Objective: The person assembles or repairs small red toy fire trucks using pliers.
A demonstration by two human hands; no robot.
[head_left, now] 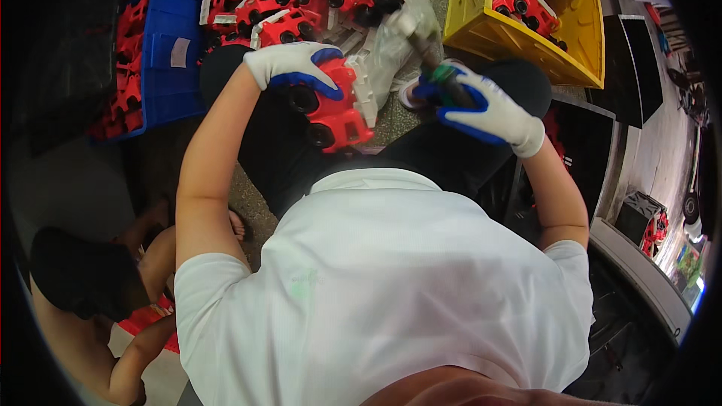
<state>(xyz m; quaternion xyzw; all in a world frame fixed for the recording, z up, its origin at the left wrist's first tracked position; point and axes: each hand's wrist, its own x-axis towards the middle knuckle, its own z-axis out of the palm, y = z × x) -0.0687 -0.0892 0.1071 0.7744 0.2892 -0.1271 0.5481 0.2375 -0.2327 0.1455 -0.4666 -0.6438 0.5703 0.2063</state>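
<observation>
My left hand (297,68), in a white glove with a blue palm, is closed round a red toy truck (338,116). The truck has black wheels and a white piece along its right side, and I hold it over my lap. My right hand (485,109), gloved the same way, grips a hammer (434,56) by its dark and green handle. The hammer's head is up and to the left, smeared by motion, apart from the truck.
A clear plastic bag (402,53) beyond my knees bears a heap of red toy trucks (301,11). Blue bins (177,53) of red toys stand at the left, a yellow bin (470,0) of them at the far right. Another person (83,278) sits close at my left.
</observation>
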